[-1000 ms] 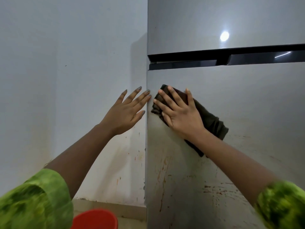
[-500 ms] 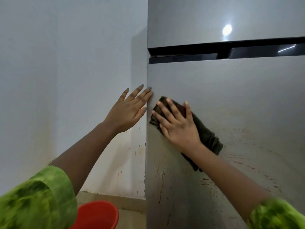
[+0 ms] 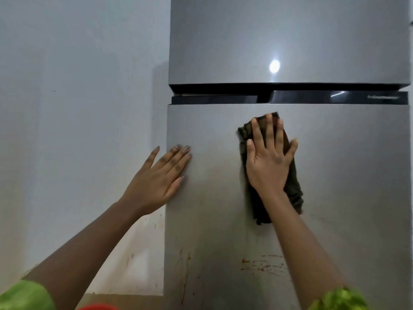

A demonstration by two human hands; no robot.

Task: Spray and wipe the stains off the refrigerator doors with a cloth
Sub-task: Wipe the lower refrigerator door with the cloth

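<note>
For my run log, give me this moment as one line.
step: wiping | right hand: presses cloth on lower door | left hand: flat on door edge | stains: visible below

Both arms stretch forward and up — left hand [image 3: 161, 182] flat, fingers together; right hand [image 3: 268, 166] flat, fingers splayed.

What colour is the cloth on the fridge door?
Dark brown, seen best in the head view: the cloth lies under the right hand.
</note>
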